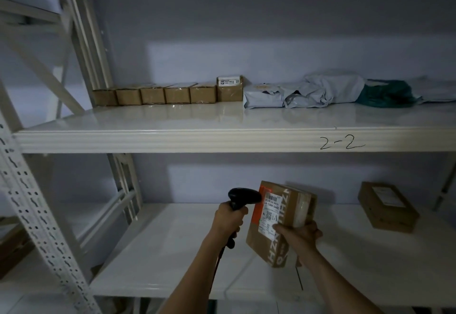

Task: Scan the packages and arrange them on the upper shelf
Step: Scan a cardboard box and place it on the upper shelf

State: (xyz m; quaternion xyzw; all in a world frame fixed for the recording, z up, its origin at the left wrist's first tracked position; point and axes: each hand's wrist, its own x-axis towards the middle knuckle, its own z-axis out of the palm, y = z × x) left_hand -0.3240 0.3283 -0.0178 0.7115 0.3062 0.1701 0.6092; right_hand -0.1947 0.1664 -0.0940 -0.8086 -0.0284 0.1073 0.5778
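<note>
Upper shelf point(222, 138), marked "2-2", carries six small boxes point(167, 95) and several grey mailer bags point(308, 94). Below it, left hand point(228, 218) fingers grip one scanner point(243, 196); right hand point(297, 236) fingers hold one labelled box point(281, 222). Another box point(387, 207) sits right.

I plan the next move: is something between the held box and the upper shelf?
Nothing visible. The box is in the right hand below the upper shelf, whose front strip is bare before the small boxes.
</note>
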